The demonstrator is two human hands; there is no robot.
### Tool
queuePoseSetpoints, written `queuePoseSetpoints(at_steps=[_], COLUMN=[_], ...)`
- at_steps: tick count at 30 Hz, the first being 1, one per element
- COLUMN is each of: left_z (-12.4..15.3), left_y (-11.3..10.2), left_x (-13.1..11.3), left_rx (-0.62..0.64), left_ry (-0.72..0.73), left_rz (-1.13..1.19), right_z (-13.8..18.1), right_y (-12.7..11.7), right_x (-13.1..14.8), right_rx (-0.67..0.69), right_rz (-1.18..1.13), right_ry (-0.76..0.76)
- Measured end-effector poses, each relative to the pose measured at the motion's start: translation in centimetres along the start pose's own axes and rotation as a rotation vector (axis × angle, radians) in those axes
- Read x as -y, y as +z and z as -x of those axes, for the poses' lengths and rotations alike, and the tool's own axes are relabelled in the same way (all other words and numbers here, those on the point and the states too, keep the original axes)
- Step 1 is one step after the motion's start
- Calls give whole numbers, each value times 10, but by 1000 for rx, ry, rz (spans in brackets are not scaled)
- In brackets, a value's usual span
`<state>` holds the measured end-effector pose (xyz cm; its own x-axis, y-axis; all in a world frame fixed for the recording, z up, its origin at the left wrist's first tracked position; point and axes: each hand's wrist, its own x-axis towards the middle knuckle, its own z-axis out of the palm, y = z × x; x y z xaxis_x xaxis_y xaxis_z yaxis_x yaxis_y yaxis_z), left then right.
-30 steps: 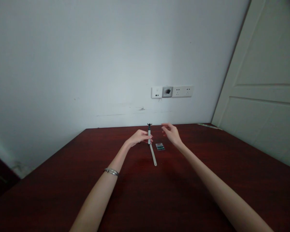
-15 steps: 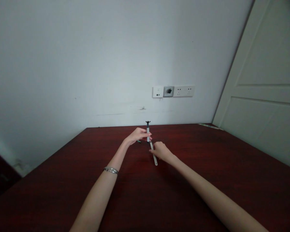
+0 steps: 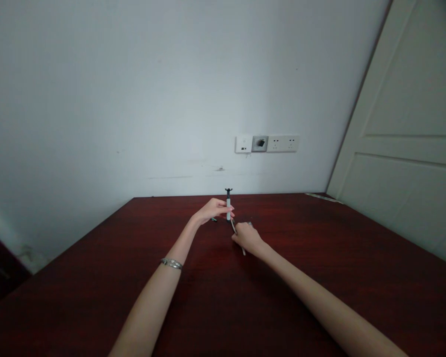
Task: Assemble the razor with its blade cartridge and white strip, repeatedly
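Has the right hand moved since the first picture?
Yes: measured against the wall sockets, the right hand has moved nearer the wearer and slightly leftward, and now grips the pale strip.

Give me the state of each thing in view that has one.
Stick: upright, dark end up, held by the left hand.
Strip: held in the right hand, partly hidden.
Dark piece: too small to tell.
Grey item: mostly hidden, cannot tell.
Bracelet: worn.
White sockets: nothing plugged in.
Wall: scuffed.
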<state>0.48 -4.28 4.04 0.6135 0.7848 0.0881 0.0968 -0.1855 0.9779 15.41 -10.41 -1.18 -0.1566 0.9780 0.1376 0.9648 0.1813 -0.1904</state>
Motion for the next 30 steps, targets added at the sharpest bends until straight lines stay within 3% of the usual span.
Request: queuePoseSetpoints(at_steps=[5,10,16,23,30], left_z=[2,1,-18,-26,-25], left_y=[0,-3,-14,-15,-8], left_x=[-3,-1,19,37,39], left_rx=[-6,-47,-134,-147,-159], left_ry=[2,15,17,114,182], left_rz=[-20,-90,-215,-327,-362], right_z=[3,-7,-21,-23,-20], right_y=[-14,-49,-87,-104,-113], right_x=[-9,-39,-77,-97,-83], right_rx=[-25,-132,-73,-187,-129], right_rz=[-110,-405,-792,-734,-561], right_ry=[-1,-113,-22,-168,-432])
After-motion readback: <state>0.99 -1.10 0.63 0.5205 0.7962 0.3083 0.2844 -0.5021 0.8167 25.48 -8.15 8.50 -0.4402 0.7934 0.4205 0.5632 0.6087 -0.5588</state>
